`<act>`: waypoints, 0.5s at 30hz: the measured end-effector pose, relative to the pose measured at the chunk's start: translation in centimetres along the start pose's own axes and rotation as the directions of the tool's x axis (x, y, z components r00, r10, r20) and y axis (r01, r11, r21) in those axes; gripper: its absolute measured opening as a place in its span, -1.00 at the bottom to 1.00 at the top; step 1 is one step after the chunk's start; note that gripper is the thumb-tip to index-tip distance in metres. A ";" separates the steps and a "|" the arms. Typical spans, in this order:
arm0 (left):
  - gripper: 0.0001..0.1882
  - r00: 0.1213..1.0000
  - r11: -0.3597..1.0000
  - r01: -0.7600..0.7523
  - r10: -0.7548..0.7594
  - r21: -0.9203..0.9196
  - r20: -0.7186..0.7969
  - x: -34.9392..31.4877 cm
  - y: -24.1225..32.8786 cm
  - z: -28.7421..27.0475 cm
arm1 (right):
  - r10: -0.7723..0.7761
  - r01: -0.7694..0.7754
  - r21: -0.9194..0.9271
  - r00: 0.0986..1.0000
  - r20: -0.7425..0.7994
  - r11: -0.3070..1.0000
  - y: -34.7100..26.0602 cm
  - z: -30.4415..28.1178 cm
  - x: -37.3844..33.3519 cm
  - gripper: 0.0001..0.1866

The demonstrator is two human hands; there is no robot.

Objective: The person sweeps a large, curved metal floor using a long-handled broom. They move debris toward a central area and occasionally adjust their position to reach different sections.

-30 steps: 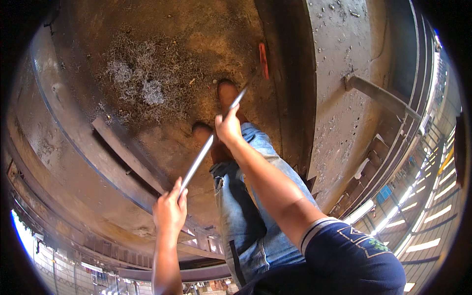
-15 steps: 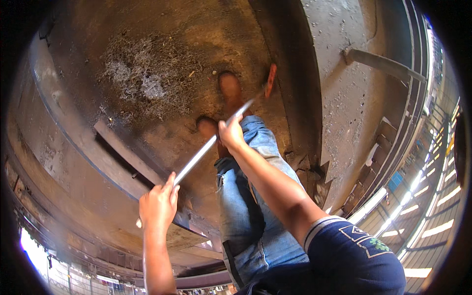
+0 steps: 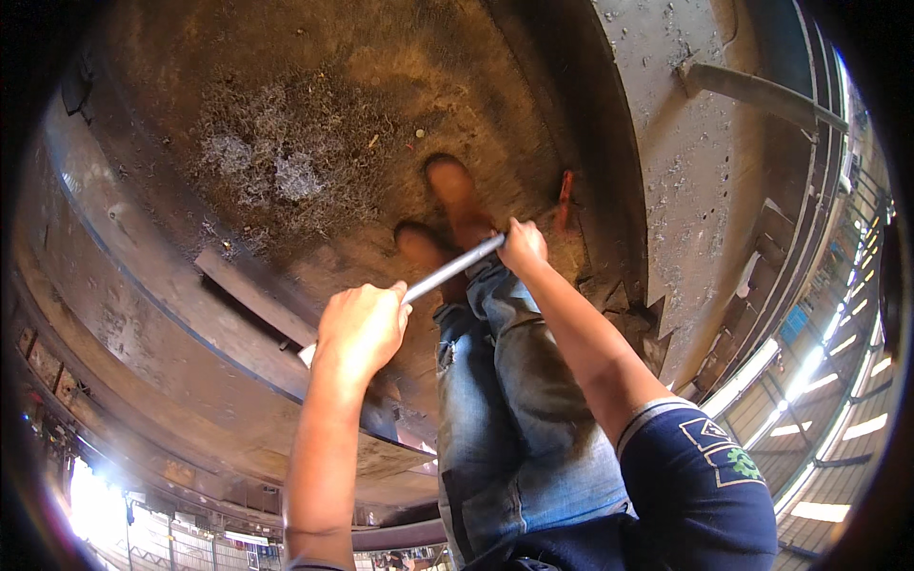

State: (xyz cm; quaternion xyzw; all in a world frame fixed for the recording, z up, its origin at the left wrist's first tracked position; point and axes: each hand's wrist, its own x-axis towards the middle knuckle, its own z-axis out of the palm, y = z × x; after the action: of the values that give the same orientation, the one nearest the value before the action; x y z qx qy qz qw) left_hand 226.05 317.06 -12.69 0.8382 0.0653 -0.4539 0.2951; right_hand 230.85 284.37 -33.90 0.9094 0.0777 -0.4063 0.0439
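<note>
Both my hands grip the pale metal handle of a long broom (image 3: 449,274), which slants across in front of my legs. My left hand (image 3: 367,324) is closed round the handle near its lower-left end. Farther up the shaft, my right hand (image 3: 522,246) wraps round it in front of my shins. The narrow red broom head (image 3: 566,187) is on the floor right of my boots (image 3: 457,190), slightly blurred; its bristles cannot be made out. Ahead and to the left lies a heap of curly metal shavings (image 3: 286,171) on the dirty brown floor.
Left of me a long curved-looking metal edge (image 3: 143,257) runs past, with a flat bar (image 3: 252,295) beside it. To the right stands a grey surface strewn with shavings (image 3: 666,143), crossed by a thick bar (image 3: 752,92). Jagged scraps (image 3: 647,324) lie near my right leg.
My hands have moved to the right with the broom, my left hand also up. Its red head has shifted right and slightly nearer. The view has moved a little too.
</note>
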 end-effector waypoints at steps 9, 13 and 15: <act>-0.58 0.909 0.948 0.256 -0.169 0.188 -0.381 -14.4 -2.5 -8.5 | -0.434 0.434 -0.027 0.897 -0.083 0.901 -16.0 -11.3 -0.7 -0.84; -0.67 0.905 0.858 0.311 -0.136 0.409 -0.402 -17.9 -4.8 -9.5 | -0.630 0.598 -0.238 0.772 -0.087 0.766 -13.3 -14.8 -4.2 -0.67; -0.72 0.890 0.870 0.271 -0.064 0.412 -0.452 -17.3 -5.7 -7.8 | -0.562 0.561 0.070 0.827 -0.009 0.825 -9.6 -13.6 -5.5 -0.77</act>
State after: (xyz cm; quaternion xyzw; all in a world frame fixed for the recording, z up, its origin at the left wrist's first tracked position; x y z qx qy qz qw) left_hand 219.51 328.82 1.84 0.9531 0.0916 -0.2875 0.0232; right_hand 235.45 295.22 -20.92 0.8448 0.3273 -0.4093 -0.1084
